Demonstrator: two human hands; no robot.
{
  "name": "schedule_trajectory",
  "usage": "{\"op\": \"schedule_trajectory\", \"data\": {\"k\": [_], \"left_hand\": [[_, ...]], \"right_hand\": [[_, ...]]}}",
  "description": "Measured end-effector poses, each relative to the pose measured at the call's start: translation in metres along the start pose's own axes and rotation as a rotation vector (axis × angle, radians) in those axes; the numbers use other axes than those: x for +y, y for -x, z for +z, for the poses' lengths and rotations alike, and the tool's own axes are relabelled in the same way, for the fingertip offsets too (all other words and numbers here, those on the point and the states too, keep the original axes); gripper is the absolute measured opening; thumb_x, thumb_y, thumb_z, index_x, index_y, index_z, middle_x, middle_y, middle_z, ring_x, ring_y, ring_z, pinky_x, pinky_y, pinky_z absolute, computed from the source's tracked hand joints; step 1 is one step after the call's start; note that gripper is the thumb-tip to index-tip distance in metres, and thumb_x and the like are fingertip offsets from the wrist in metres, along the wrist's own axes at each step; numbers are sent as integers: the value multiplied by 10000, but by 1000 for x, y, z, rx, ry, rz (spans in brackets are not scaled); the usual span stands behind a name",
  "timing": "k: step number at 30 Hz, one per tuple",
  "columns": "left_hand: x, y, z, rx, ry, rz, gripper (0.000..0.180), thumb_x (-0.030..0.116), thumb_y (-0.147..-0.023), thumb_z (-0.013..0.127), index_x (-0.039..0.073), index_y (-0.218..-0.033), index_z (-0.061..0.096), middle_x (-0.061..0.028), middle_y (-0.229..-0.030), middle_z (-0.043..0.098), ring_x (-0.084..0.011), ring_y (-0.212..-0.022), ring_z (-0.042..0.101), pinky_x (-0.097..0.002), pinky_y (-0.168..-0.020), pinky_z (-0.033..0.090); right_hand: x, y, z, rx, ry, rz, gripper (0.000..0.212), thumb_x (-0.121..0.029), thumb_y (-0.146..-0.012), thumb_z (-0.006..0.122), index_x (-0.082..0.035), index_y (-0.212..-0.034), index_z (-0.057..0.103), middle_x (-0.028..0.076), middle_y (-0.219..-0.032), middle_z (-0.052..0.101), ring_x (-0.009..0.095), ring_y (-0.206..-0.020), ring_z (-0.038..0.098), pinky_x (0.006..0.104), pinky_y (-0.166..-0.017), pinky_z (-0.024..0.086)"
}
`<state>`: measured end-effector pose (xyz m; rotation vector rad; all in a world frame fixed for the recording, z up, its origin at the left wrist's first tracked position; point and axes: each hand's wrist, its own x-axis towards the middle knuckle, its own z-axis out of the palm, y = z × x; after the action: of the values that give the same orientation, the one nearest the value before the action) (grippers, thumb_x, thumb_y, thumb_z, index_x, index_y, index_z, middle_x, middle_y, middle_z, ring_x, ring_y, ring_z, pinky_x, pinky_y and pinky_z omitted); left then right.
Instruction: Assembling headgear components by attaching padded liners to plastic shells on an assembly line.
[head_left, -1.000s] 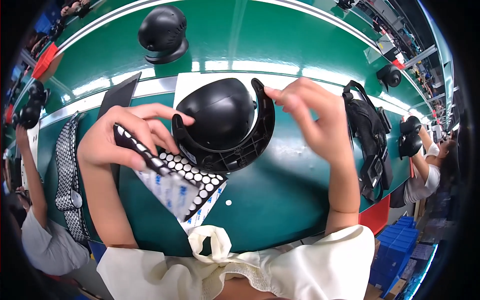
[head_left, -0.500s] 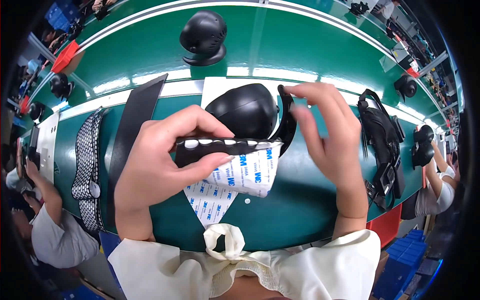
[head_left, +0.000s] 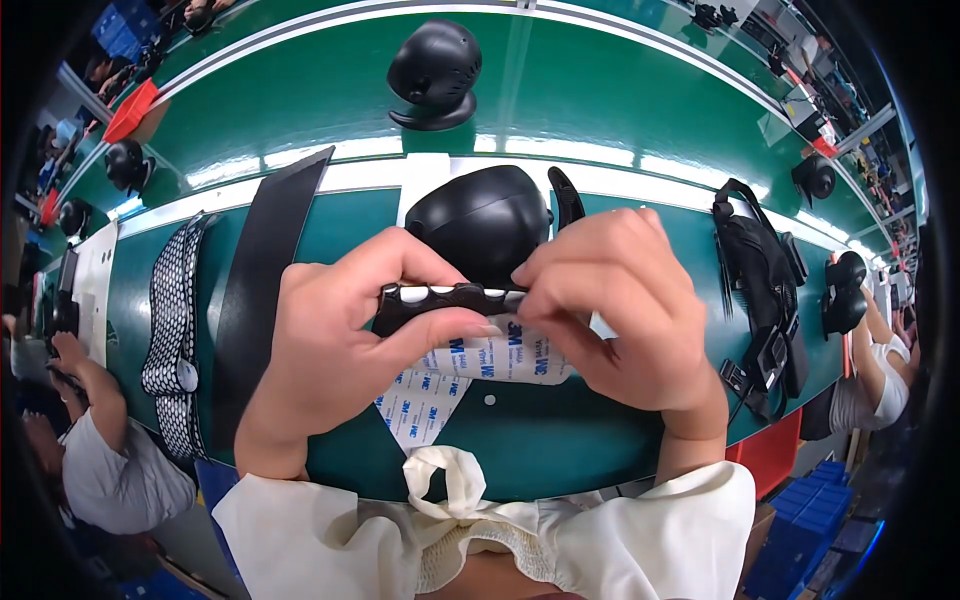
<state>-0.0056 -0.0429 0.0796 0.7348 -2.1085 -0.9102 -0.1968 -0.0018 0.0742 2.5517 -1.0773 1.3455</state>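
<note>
My left hand (head_left: 335, 335) pinches a folded black sheet of round adhesive pads (head_left: 410, 300) between thumb and fingers, its white dots lined up along the bent edge. White backing paper with blue print (head_left: 425, 412) hangs from it toward me. At the sheet's right end my right hand (head_left: 620, 310) is closed, thumb and fingertips pressed together at the edge; whether a pad is between them is hidden. Just behind both hands lies a glossy black rounded shell (head_left: 485, 215), with a curved black arm (head_left: 567, 195) at its right, partly covered by my right hand.
On the left are a strip of white-dotted black pads (head_left: 175, 320) and a long black sheet (head_left: 270, 270). A black strapped device (head_left: 765, 290) lies right. One white dot (head_left: 490, 400) rests on the green table. A black helmet-like unit (head_left: 437, 75) stands on the conveyor beyond; co-workers sit both sides.
My right hand has left the curved black arm and come down and left to the sheet's edge. The unit on the conveyor has shifted right.
</note>
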Motion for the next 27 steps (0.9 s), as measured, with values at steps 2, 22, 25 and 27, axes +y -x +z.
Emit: {"op": "schedule_trajectory", "data": {"k": [2, 22, 25, 27], "left_hand": [[-1, -1, 1, 12, -8, 38, 211, 89, -652, 725, 8, -757, 561, -33, -659, 609, -63, -569, 578, -182, -506, 431], [-47, 39, 15, -570, 526, -454, 173, 57, -722, 656, 9, -844, 544, -43, -802, 601, -73, -723, 543, -221, -656, 435], [-68, 53, 39, -595, 521, -189, 171, 89, -733, 644, 14, -786, 500, -116, -1121, 479, -220, -1057, 441, -314, -865, 375], [-67, 58, 44, -528, 637, -278, 157, 81, -741, 634, 24, -765, 490, -144, -1195, 406, -241, -1141, 389, -336, -908, 366]], "right_hand": [[-1, 0, -1, 28, 1, -29, 206, -18, -561, 654, -78, -720, 538, 33, -765, 576, 184, -672, 532, 279, -588, 351], [17, 27, 11, 30, -639, 459, 397, 64, -732, 590, 9, -1065, 381, 53, -808, 584, 77, -700, 538, 188, -606, 377], [17, 34, 18, -108, -593, 616, 402, 78, -711, 603, 15, -1040, 381, 91, -797, 588, 90, -719, 540, 196, -619, 387], [11, 36, 23, -183, -501, 542, 395, 74, -720, 596, 13, -1047, 382, 91, -798, 596, 97, -734, 554, 196, -618, 389]]}}
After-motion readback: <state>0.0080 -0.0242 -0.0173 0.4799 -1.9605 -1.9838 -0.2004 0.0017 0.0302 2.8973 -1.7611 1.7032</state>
